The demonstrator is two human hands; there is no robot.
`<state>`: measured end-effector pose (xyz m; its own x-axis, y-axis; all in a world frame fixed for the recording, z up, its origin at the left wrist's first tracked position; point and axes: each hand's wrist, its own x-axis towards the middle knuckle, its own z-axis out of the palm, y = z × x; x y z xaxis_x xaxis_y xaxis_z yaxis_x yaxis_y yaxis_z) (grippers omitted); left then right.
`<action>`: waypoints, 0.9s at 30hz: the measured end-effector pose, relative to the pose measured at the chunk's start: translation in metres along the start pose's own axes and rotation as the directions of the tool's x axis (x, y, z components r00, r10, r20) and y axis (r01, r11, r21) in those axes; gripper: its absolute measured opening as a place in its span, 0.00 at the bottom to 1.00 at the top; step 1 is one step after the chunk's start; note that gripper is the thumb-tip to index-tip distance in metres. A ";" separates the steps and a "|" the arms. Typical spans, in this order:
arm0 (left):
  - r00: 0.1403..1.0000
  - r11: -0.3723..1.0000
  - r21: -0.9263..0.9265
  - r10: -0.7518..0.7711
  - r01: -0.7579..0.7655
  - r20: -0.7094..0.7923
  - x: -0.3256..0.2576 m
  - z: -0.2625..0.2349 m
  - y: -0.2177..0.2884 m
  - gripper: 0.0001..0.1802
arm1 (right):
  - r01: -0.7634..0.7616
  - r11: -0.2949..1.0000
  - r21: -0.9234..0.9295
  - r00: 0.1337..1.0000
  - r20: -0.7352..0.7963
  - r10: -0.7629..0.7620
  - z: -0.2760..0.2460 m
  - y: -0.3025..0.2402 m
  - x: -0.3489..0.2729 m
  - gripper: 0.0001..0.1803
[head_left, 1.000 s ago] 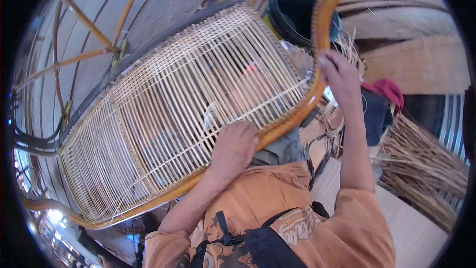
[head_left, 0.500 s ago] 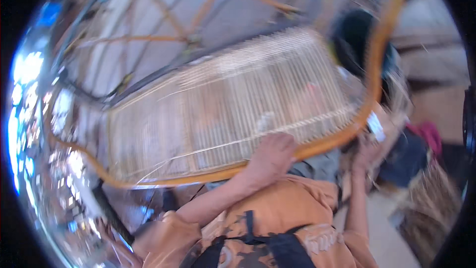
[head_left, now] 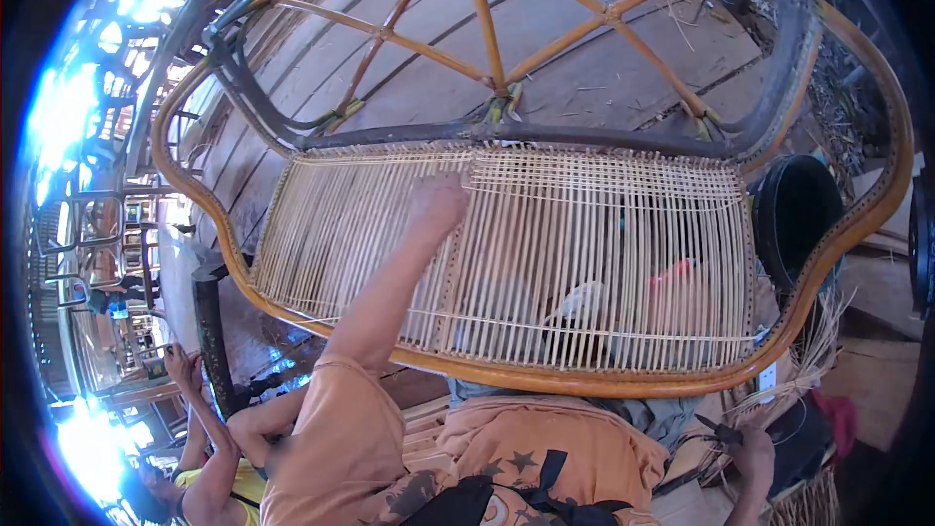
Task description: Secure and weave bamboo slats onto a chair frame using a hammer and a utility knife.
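A bench seat of pale cane strands (head_left: 604,234) stretches before me inside a curved, glossy orange-brown rattan frame (head_left: 623,385). Close-set strands run front to back, with cross strands woven along the far right and a thin line of them near the front. My left hand (head_left: 438,203) is on or just above the seat's far middle, left of the woven rows. Its fingers look curled, slightly blurred; whatever they hold is hidden. At the lower right, beyond the frame, my right hand (head_left: 752,453) is closed round a dark tool with pointed ends (head_left: 719,429).
Behind the seat rises a backrest of crossed rattan poles (head_left: 555,54). A black bucket (head_left: 797,219) stands by the seat's right end. Loose cane strips (head_left: 818,360) lie at the right. Another person in a yellow top (head_left: 209,497) sits at the lower left.
My left hand has moved from the front rail to the far middle of the seat. My right hand is lower, with the dark tool now visible. The view has turned and sharpened.
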<state>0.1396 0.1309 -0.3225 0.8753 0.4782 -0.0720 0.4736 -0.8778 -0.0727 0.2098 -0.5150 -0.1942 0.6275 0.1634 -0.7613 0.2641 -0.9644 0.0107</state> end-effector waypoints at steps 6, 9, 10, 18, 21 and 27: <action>0.981 0.969 -0.240 -0.009 0.056 0.192 0.015 -0.001 -0.014 0.17 | -0.093 0.808 0.581 0.988 -0.046 0.148 -0.079 -0.007 -0.047 0.21; 0.968 0.932 -0.346 -0.020 0.108 0.249 0.020 -0.008 -0.005 0.18 | 0.072 0.750 0.658 0.984 -0.170 0.055 -0.095 -0.022 -0.044 0.23; 0.955 0.911 -0.387 -0.027 0.146 0.297 0.024 -0.011 -0.001 0.18 | 0.166 0.706 0.688 0.970 -0.244 0.010 -0.099 -0.029 -0.042 0.25; 0.941 0.937 -0.314 -0.041 0.153 0.336 0.035 0.009 -0.004 0.20 | 0.350 0.786 0.510 0.930 -0.289 -0.227 -0.138 -0.096 0.047 0.20; 0.938 0.915 -0.365 -0.042 0.174 0.343 0.041 0.009 -0.002 0.18 | 0.311 0.773 0.553 0.950 -0.194 -0.243 -0.158 -0.116 0.089 0.18; 0.949 0.725 -0.651 -0.010 0.225 0.316 0.013 0.044 -0.049 0.25 | 0.494 0.851 0.177 0.848 -0.312 -0.427 -0.186 -0.139 0.126 0.15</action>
<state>0.1233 0.1811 -0.3632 0.7943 0.4721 -0.3823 0.6041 -0.5475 0.5790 0.3883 -0.3216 -0.1705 0.6485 0.6155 -0.4479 0.4052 -0.7773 -0.4813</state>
